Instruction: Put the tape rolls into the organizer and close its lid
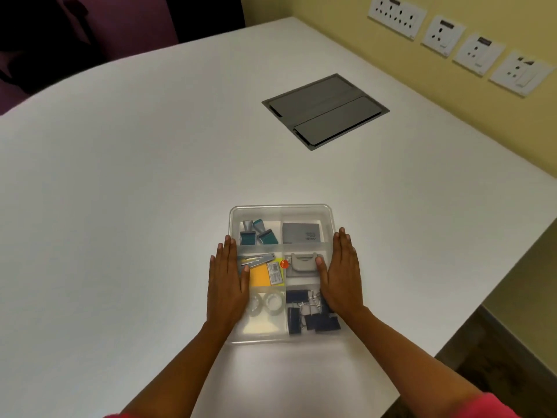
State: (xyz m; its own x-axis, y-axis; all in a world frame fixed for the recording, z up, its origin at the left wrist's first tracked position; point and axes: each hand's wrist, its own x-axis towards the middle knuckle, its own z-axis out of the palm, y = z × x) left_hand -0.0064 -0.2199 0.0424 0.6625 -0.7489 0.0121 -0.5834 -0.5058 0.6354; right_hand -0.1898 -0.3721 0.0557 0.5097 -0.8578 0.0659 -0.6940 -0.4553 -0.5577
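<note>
On the white table (150, 176), near its front edge, sits the clear plastic organizer (281, 211). Its translucent lid looks already on, with two tape rolls (268, 303) in the near-left compartment. Left hand (227, 282) and right hand (342, 276) lie flat and spread along its sides, grasping nothing. It looks light, thin and flexy; I'd press at the rims.

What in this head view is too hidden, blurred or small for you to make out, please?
- Tape rolls: the left hand covers part of one; the count is unsure.
- Organizer lid: too clear to tell whether it is fully latched.
- Binder clips: partly under the right hand.
- Grey card: its print is too small.
</note>
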